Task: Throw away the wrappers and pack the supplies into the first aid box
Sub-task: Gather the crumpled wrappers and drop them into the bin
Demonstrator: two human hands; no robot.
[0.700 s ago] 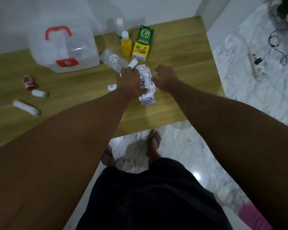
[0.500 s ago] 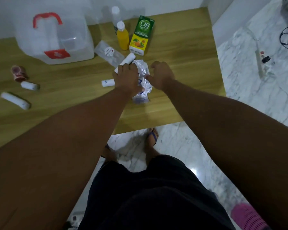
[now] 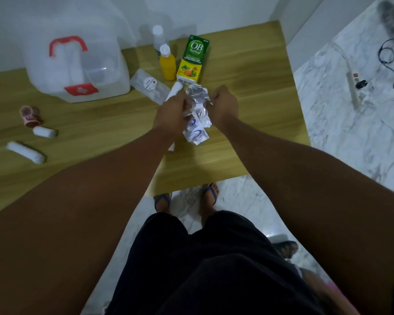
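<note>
Both hands gripped foil wrappers over wooden tabletop.
Left hand, right hand clenched them near first aid box; marble floor beyond.

My wooden table carries the box at ten o'clock, bottles and carton at twelve, rolls at nine.

**Two hands gripping a silver wrapper over a wooden desk**

A person's left hand and right hand each pinch a side of a crinkled silver foil wrapper, their fingers closed on its upper edges. The wrapper's lower end hangs just below the fingers, above the desk. Just beyond the fingers stand a green OB herbal carton and an orange bottle. Far to the left of the fingers sits a translucent first aid box with a red handle, and three small rolls lie nearer the desk's left edge.
</note>
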